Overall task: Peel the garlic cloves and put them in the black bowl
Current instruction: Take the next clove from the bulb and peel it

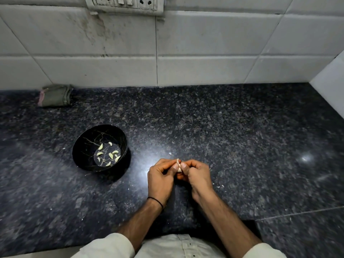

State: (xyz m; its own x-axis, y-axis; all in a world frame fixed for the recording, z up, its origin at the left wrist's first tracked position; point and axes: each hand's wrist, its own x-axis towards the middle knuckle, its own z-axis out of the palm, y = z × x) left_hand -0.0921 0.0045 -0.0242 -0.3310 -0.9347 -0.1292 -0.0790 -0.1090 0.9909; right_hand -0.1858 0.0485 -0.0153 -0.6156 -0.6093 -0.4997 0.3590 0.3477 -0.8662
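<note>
Both thumbs and forefingers are pinching one garlic clove between them. The left hand is gripping it from one side and the right hand from the other, with the remaining fingers curling underneath, just above the granite counter. The clove is showing pale, papery skin, and a tip is sticking up past the thumbs, so I judge the peeling step to be underway and not finished.

The black bowl is sitting to the left of the grip and a little farther from the person, apart from both hands, and is holding several peeled cloves. Small skin flecks are lying around the grip, mostly to its right. A folded cloth is lying well beyond the bowl, near the wall tiles.

Next, the thumbs will probably need to strip off the remaining skin. One hand must then carry the bare clove leftward over the bowl's rim and drop it in.
</note>
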